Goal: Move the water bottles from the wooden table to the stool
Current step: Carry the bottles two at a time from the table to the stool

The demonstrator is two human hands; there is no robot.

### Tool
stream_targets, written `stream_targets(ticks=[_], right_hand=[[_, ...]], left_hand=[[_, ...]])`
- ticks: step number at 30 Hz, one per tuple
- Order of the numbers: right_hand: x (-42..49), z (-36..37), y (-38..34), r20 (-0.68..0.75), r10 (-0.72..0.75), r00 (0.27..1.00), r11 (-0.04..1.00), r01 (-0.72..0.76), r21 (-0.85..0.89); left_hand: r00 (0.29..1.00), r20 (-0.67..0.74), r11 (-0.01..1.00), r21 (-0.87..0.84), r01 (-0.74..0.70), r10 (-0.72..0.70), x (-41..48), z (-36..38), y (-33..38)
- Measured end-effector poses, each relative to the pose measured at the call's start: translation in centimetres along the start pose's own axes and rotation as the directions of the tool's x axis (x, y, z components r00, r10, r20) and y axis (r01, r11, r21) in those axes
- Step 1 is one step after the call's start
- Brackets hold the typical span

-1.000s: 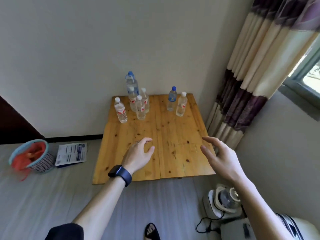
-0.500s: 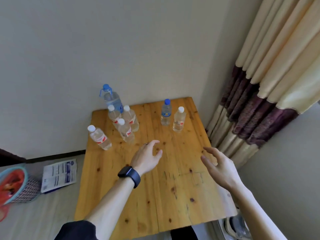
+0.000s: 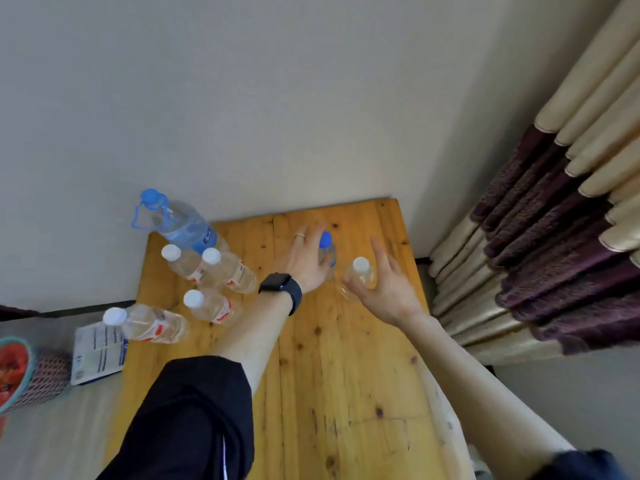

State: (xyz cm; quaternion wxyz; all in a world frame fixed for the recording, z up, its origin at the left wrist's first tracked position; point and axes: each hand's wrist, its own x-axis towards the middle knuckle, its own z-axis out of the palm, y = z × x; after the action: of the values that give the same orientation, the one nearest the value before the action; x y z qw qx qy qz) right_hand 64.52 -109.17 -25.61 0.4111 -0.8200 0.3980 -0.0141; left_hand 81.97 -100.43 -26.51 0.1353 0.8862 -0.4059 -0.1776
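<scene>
All seven water bottles are on the tabletop (image 3: pixel 311 375); no stool is in view, so none looks moved. Near the far right corner, the left hand (image 3: pixel 304 261) curls around the blue-capped bottle (image 3: pixel 326 249) and the right hand (image 3: pixel 381 285) around the white-capped bottle (image 3: pixel 360 273), neither grip clearly closed. Five others (image 3: pixel 207 271) cluster along the far left edge

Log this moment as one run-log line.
left hand: closing on blue-cap bottle | right hand: closing on white-cap bottle | both bottles on table
</scene>
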Motion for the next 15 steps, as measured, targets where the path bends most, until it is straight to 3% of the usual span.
stream_targets(ticks=[2, 6, 15], right_hand=[[1.6, 1.0, 0.5, 0.069, 0.014, 0.998, 0.999, -0.01, -0.049], [2.1, 2.0, 1.5, 0.047, 0.009, 0.999, 1.0, -0.008, -0.026], [-5.1, 2.6, 3.6, 0.025, -0.009, 1.0, 1.0, 0.009, -0.01]], left_hand=[[1.0, 0.02, 1.0, -0.015, -0.014, 0.015, 1.5, 1.4, -0.3], [0.999, -0.022, 0.998, 0.033, -0.048, 0.049, 0.8, 1.6, -0.5], [0.995, -0.1, 0.991, -0.125, -0.041, 0.029, -10.6, 0.9, -2.9]])
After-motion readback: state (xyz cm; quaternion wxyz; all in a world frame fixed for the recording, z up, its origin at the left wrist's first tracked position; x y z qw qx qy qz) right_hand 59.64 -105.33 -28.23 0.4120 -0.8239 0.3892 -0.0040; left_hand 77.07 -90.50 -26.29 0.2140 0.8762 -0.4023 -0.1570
